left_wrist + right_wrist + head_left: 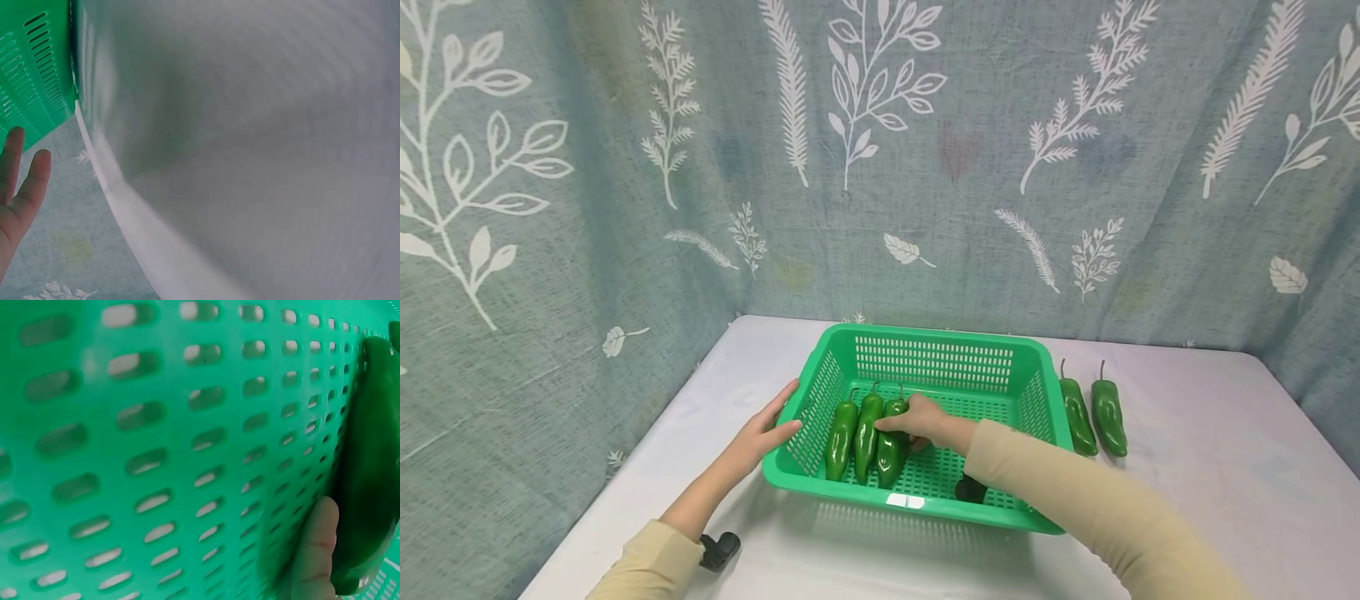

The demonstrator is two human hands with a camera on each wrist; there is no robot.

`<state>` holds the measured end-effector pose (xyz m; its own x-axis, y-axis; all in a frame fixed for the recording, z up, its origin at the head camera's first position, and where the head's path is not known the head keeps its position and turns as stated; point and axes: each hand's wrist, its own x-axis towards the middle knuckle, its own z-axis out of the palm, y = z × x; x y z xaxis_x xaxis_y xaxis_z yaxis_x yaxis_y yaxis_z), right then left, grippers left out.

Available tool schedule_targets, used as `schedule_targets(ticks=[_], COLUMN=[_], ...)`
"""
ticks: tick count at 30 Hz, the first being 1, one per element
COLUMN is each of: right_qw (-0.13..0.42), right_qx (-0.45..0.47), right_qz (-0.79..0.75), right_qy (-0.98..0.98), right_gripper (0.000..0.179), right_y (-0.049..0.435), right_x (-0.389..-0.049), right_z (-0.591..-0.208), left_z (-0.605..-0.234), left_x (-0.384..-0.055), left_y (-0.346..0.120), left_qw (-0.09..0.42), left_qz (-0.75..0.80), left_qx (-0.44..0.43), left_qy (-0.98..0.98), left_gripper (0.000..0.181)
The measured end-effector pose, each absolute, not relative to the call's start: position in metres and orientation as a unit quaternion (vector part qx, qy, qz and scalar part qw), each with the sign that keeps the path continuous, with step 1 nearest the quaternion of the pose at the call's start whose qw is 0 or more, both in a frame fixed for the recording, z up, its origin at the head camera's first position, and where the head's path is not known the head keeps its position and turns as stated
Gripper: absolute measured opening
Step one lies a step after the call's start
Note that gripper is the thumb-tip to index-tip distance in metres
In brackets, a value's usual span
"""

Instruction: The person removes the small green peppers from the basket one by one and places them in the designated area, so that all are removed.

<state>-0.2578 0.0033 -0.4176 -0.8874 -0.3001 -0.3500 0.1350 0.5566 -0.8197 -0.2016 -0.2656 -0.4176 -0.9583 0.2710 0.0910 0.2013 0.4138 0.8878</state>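
Head view, left hand (766, 427) at basket rim (940, 336), open floor (973, 408) beside three peppers (867, 437)

5 peppers (891, 462) in all: 3 in the basket (1000, 517) and 2 on the table (1195, 475). 5 stems (1102, 370), 1 to each pepper. 1 basket, 1 table. 2 hands: 1 left hand (763, 433) and 1 right hand (927, 419). 2 sleeves (1037, 471), 1 per arm. 2 black objects (720, 551), 1 near each wrist. Whether the cloth (955, 225) is 1 piece or more cannot be told.
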Motion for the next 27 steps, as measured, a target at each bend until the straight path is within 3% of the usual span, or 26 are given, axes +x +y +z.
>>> schedule_targets(ticks=[7,16,27], right_qw=[0.217,0.217,0.216], right_qx=[-0.061,-0.052,-0.054], right_qz=[-0.452,-0.47,-0.473], right_qy=[0.863,0.854,0.852], right_gripper=[0.085,0.071,0.069], right_y=[-0.0006,0.0005,0.0075], right_x=[-0.2558,-0.2559,-0.2566], right_z=[-0.4192,-0.4194,-0.4165], left_z=[-0.4184,-0.4176,-0.4181], left_x=[-0.2022,-0.2026,-0.2022], left_y=[-0.2661,-0.2665,-0.2671], left_qw=[0.032,0.032,0.036], left_qz=[0.524,0.52,0.519], left_qx=[0.141,0.147,0.146], left_qy=[0.84,0.841,0.842], left_gripper=[0.065,0.065,0.065])
